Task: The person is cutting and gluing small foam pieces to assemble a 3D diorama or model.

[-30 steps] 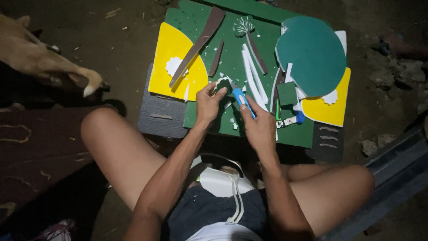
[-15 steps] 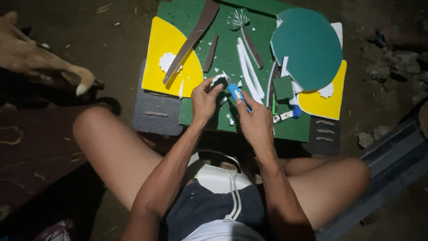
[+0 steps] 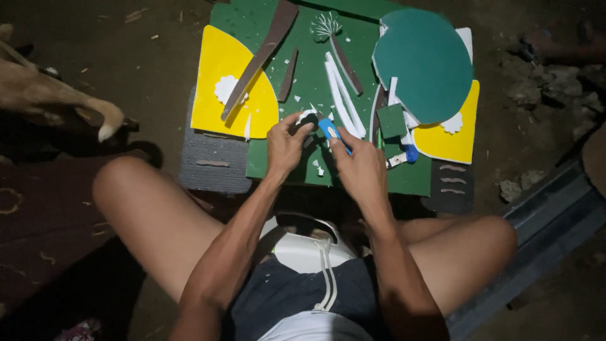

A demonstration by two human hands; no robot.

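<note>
Green foam board [image 3: 303,82] lies crowded edge to edge; left hand [image 3: 285,146] pinches a small white scrap [image 3: 307,116], right hand [image 3: 361,165] grips a blue knife [image 3: 331,131] just beside it

One view only, worn on the head, looking steeply down over the lap. Close enough to fill the lower half with bare thighs, forearms and dark shorts [image 3: 297,297]. Faces forward and down onto a green board [image 3: 315,82] lying on the dirt floor [image 3: 113,38], roughly centred and reaching the top edge. Left hand [image 3: 285,144] and right hand [image 3: 360,165] near mid-frame, just above the knees. Dark at the edges, lit mainly at the centre. An animal's leg [image 3: 57,101] at the left margin, a grey beam [image 3: 543,215] at lower right.
</note>
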